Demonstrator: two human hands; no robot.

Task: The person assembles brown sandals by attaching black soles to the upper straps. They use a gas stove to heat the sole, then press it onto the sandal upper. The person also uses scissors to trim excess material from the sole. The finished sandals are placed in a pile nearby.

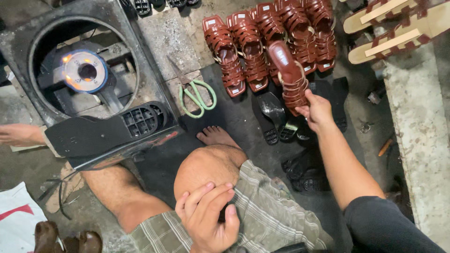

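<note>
My right hand (316, 110) grips a brown strappy sandal upper (287, 70) by its heel end, holding it over a row of several matching brown sandals (248, 47) on the floor. Below that hand lie black heeled soles (273, 115). My left hand (206, 218) rests on my bent knee (206, 166), fingers loosely spread and holding nothing. A long black sole (105, 133) lies across the front edge of a dark metal heater box (154, 70), tread side up.
Inside the box a round burner (85, 71) glows orange. Green-handled scissors (197, 93) lie beside it. Another person's hand (18, 135) reaches in at the left edge. Tan sandals (393, 23) sit at top right above a concrete ledge (417, 140). My bare foot (216, 136) rests on the dark mat.
</note>
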